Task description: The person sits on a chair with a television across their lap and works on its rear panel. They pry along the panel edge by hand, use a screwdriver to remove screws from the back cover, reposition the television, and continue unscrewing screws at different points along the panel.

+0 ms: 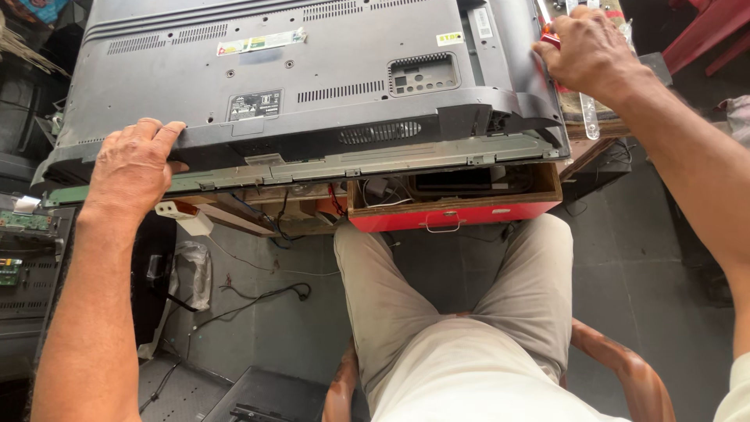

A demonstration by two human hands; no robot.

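Note:
A large flat television (297, 86) lies face down on a workbench, its dark grey back cover up. My left hand (133, 166) grips the near left edge of the cover, fingers curled over the rim. My right hand (590, 51) rests at the cover's right edge and is closed around a tool with a red handle (551, 37), mostly hidden by the fingers. The lower edge of the cover looks lifted off the metal frame (406, 160).
Under the bench an open red drawer (453, 215) holds cables. Circuit boards (23, 234) sit at the left. Loose wires (258, 293) lie on the grey floor. I sit on a wooden chair (625, 367), legs toward the bench.

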